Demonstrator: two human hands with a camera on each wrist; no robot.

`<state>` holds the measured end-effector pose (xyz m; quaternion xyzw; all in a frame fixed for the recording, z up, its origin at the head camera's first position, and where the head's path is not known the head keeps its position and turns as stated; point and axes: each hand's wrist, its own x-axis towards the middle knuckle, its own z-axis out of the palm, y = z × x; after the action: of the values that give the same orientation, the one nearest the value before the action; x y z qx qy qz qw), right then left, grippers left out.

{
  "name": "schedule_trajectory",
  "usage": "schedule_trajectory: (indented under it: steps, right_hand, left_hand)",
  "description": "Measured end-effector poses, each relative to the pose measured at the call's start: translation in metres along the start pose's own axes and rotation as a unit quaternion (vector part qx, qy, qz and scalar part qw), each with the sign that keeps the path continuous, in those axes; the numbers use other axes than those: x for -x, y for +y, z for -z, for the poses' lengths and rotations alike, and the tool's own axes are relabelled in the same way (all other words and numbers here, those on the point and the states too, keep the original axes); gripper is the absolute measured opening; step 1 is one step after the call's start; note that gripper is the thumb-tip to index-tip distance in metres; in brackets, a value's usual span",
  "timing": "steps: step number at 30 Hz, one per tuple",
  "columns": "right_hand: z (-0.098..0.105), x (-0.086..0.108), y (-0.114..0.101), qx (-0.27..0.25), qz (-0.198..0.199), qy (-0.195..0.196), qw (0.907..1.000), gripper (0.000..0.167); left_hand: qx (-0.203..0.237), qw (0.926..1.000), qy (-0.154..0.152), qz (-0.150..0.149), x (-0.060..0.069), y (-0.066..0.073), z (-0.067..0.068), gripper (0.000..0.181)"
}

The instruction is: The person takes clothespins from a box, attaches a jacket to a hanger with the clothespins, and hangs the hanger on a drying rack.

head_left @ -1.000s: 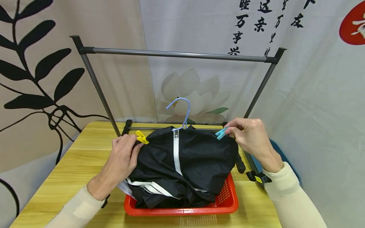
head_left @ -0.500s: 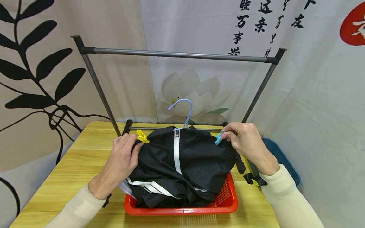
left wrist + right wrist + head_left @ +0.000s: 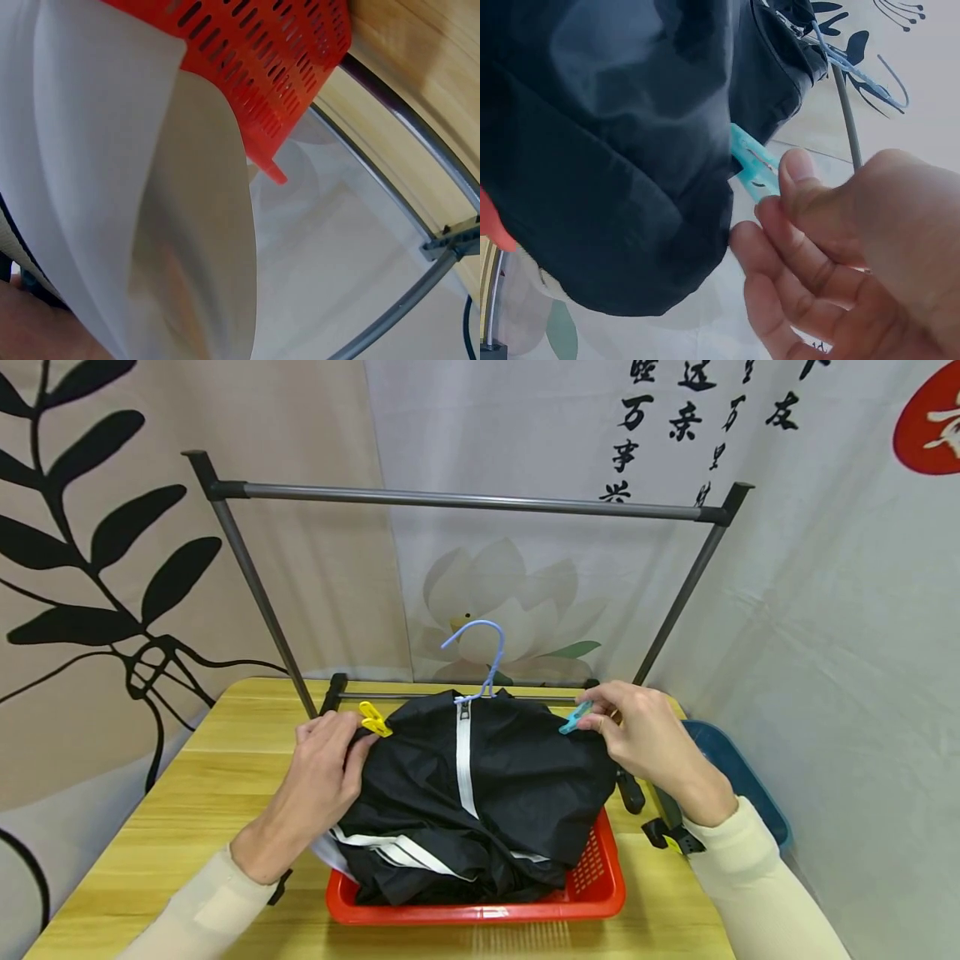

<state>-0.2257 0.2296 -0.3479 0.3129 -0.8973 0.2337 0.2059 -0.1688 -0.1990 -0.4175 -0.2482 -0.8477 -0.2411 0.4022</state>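
A black jacket (image 3: 540,785) with a white zipper strip lies over a red basket (image 3: 480,916). The hook of a blue hanger (image 3: 501,647) sticks up from its collar. My left hand (image 3: 318,785) holds the jacket's left shoulder, beside a yellow clothespin (image 3: 374,720) clipped there. On the opposite shoulder, my right hand (image 3: 648,743) pinches a light blue clothespin (image 3: 575,717) between thumb and fingers. The right wrist view shows this clothespin's tip (image 3: 742,139) at the black cloth's edge. White lining (image 3: 82,150) hides most of the left hand from its wrist camera.
A grey metal rack (image 3: 465,502) stands behind the basket on the wooden table (image 3: 247,752). At the right edge sits a dark blue bin (image 3: 738,777). Printed curtains hang behind.
My right hand has moved slightly left and down with the blue clothespin, bringing it onto the jacket's shoulder. The left hand and yellow clothespin stay in place.
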Motion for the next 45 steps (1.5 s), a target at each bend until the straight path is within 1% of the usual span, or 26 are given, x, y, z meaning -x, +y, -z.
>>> schedule_trajectory:
  steps: [8,12,17,21,24,29,31,34,38,41,45]
  right_hand:
    - [-0.002,0.001,0.003,0.005,0.014,0.015,0.9998,0.03]
    - [-0.003,0.002,0.005,-0.005,0.017,0.023,0.9996,0.032]
    - [-0.003,0.004,0.008,-0.018,0.011,0.031,0.9993,0.037]
    - [-0.003,0.004,0.011,-0.028,-0.002,0.037,0.9989,0.046]
    - [-0.004,0.006,0.014,-0.035,-0.018,0.029,0.9988,0.053]
    - [-0.009,0.009,0.022,-0.056,-0.045,-0.015,0.9973,0.057]
    - [-0.012,0.01,0.024,-0.064,-0.05,-0.033,0.9962,0.054]
    - [-0.018,0.01,0.028,-0.074,-0.044,-0.055,0.9948,0.039]
    - [-0.025,0.01,0.032,-0.091,-0.021,-0.074,0.9928,0.019]
    - [-0.029,0.011,0.034,-0.105,0.002,-0.08,0.9912,0.012]
    - [-0.033,0.014,0.037,-0.117,0.027,-0.078,0.9897,0.014]
  left_hand:
    - [0.003,1.0,0.004,-0.001,0.0,-0.001,0.0,0.024]
    - [0.005,1.0,0.0,0.007,0.0,-0.002,0.001,0.023]
    - [0.003,0.9999,-0.004,0.011,0.0,-0.002,0.001,0.024]
    - [0.003,1.0,-0.003,0.009,0.0,-0.002,0.0,0.025]
    - [0.004,1.0,-0.003,0.008,0.0,-0.002,0.0,0.025]
    - [0.003,1.0,-0.004,0.007,0.0,-0.002,0.0,0.025]
    - [0.003,1.0,-0.005,0.007,0.0,-0.002,0.0,0.026]
    - [0.002,1.0,-0.005,0.005,0.0,-0.002,0.0,0.026]
    - [0.0,1.0,-0.006,0.006,0.0,-0.002,0.0,0.027]
    - [-0.001,0.9999,-0.006,0.008,0.0,-0.002,0.0,0.027]
    - [-0.001,0.9999,-0.007,0.009,0.0,-0.002,0.0,0.027]
